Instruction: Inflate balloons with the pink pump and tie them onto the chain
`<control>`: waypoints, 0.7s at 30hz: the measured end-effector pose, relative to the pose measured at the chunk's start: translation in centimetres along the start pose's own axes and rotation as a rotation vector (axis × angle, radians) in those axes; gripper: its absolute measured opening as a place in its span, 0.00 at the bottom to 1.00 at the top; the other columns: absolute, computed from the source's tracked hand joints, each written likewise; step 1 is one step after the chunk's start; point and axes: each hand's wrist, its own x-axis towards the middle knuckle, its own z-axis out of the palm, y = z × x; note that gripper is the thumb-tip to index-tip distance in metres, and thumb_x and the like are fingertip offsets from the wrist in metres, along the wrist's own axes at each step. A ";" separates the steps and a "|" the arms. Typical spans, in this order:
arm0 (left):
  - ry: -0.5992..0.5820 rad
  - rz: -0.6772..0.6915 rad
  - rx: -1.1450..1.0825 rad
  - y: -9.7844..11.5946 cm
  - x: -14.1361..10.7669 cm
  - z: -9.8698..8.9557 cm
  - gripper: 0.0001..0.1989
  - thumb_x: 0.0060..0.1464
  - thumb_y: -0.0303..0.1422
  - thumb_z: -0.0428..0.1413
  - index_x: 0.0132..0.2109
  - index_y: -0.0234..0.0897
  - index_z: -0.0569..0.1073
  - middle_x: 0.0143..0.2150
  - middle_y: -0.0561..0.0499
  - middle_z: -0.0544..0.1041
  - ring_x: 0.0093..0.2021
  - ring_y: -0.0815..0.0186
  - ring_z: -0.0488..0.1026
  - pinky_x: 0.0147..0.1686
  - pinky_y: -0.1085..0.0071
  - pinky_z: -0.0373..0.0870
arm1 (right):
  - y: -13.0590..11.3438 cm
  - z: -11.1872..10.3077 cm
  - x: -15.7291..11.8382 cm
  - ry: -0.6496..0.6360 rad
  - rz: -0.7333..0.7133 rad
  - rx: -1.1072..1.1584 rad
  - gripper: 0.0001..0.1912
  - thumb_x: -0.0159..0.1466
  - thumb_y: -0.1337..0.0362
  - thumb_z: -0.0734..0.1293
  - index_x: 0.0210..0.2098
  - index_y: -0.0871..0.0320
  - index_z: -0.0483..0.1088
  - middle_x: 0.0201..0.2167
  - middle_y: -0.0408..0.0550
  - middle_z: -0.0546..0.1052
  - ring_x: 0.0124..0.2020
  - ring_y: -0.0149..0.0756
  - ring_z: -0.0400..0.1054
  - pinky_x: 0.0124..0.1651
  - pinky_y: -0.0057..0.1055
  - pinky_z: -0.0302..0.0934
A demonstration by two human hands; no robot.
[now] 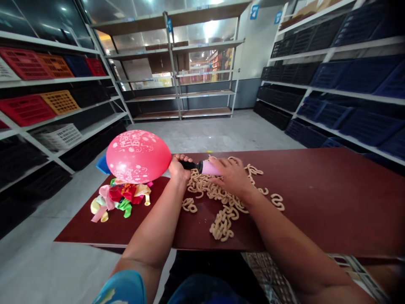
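An inflated pink balloon (137,156) with white print sticks out to the left of my left hand (179,167). That hand is closed where the balloon's neck meets the black nozzle (191,165) of a balloon pump. The pump's pinkish-purple barrel (210,168) points right, and my right hand (230,175) is wrapped over it. Beneath both hands lies a spread of beige, curly, worm-shaped pieces (218,192). Deflated balloons (122,194) in several colours form a pile on the table, left of my left forearm. The balloon's neck is hidden by my fingers.
The dark red table (316,190) reaches far to the right. Behind it stands a metal shelf rack (177,76). Shelves with red crates (27,110) line the left, and dark blue crates (360,122) fill the right. A blue object (103,164) shows behind the balloon.
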 end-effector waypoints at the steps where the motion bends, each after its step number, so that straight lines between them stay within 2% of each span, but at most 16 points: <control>1: -0.012 -0.019 0.005 -0.4 -0.3 0.1 0.09 0.46 0.20 0.42 0.25 0.37 0.52 0.19 0.57 0.53 0.17 0.74 0.55 0.20 0.75 0.57 | -0.7 -0.1 0.0 0.017 -0.038 0.003 0.34 0.59 0.50 0.61 0.62 0.49 0.48 0.54 0.51 0.65 0.51 0.45 0.58 0.54 0.42 0.43; 4: -0.049 -0.073 0.032 -1.4 -1.1 0.5 0.09 0.47 0.20 0.42 0.24 0.37 0.53 0.19 0.56 0.54 0.17 0.74 0.56 0.21 0.75 0.57 | -2.4 -0.3 0.0 0.033 -0.108 0.006 0.30 0.62 0.58 0.60 0.62 0.48 0.49 0.55 0.50 0.63 0.51 0.43 0.58 0.52 0.39 0.48; 6: -0.038 -0.078 0.052 -1.4 -1.1 0.5 0.09 0.48 0.21 0.42 0.24 0.37 0.53 0.18 0.56 0.55 0.17 0.73 0.57 0.22 0.74 0.60 | -2.7 -0.3 -0.1 0.031 -0.121 0.008 0.27 0.62 0.61 0.59 0.60 0.50 0.52 0.55 0.50 0.63 0.51 0.43 0.58 0.51 0.38 0.50; 9: 0.038 0.015 0.095 -0.4 -0.1 0.1 0.09 0.46 0.21 0.42 0.23 0.37 0.54 0.18 0.56 0.57 0.19 0.72 0.61 0.27 0.72 0.65 | -1.8 -0.3 -0.4 0.014 -0.091 -0.003 0.23 0.63 0.60 0.58 0.57 0.52 0.57 0.54 0.50 0.64 0.49 0.43 0.59 0.50 0.38 0.52; 13: 0.137 0.141 0.235 0.7 1.2 -0.8 0.08 0.45 0.21 0.43 0.24 0.36 0.55 0.18 0.57 0.58 0.19 0.73 0.63 0.27 0.75 0.65 | 0.4 0.2 -0.4 -0.024 0.166 -0.058 0.22 0.62 0.58 0.59 0.56 0.53 0.57 0.49 0.53 0.67 0.44 0.44 0.62 0.44 0.37 0.54; 16: 0.117 0.175 0.364 0.1 1.0 -0.9 0.09 0.45 0.24 0.46 0.22 0.36 0.54 0.17 0.58 0.57 0.17 0.74 0.61 0.21 0.77 0.61 | 1.8 1.2 -0.2 -0.095 0.365 -0.109 0.21 0.62 0.58 0.59 0.54 0.55 0.59 0.47 0.56 0.69 0.44 0.45 0.64 0.42 0.37 0.55; 19: 0.002 0.045 0.483 -0.8 0.2 -0.5 0.10 0.43 0.25 0.47 0.21 0.37 0.52 0.17 0.57 0.57 0.15 0.75 0.58 0.16 0.79 0.53 | 2.6 2.2 -0.2 -0.226 0.419 -0.118 0.21 0.60 0.55 0.61 0.51 0.56 0.61 0.47 0.58 0.69 0.45 0.48 0.64 0.46 0.42 0.53; 21: -0.078 -0.071 0.550 -1.3 -0.4 -0.3 0.10 0.41 0.26 0.48 0.21 0.37 0.52 0.17 0.57 0.57 0.14 0.75 0.57 0.14 0.79 0.49 | 2.8 2.5 -0.3 -0.264 0.430 -0.117 0.24 0.59 0.52 0.61 0.52 0.57 0.60 0.47 0.60 0.69 0.46 0.49 0.64 0.48 0.46 0.50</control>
